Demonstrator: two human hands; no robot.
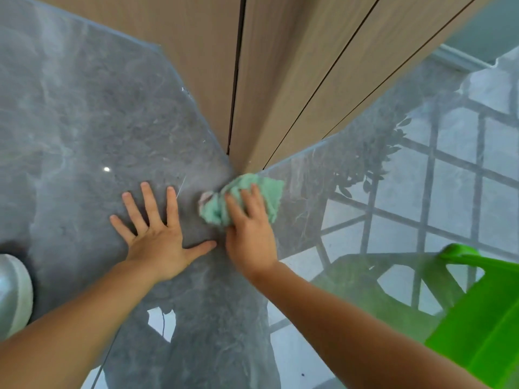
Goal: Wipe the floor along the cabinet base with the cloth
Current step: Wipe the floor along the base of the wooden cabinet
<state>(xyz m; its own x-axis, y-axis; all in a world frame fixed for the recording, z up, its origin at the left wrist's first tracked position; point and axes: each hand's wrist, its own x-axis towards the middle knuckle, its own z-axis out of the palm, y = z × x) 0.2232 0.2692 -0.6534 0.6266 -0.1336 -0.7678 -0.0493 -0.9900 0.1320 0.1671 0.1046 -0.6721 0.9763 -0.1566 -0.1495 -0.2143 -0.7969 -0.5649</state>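
Observation:
A crumpled mint-green cloth (265, 193) lies on the glossy grey floor (92, 130), right at the foot of the light wooden cabinet (280, 80). My right hand (250, 234) presses down on the cloth, fingers curled over it. My left hand (157, 234) rests flat on the floor just left of the cloth, fingers spread, holding nothing. The cabinet base meets the floor just above the cloth.
A bright green plastic stool (483, 313) stands at the lower right, close to my right forearm. A pale rounded object (14, 293) sits at the left edge. The floor mirrors a window grille and foliage on the right.

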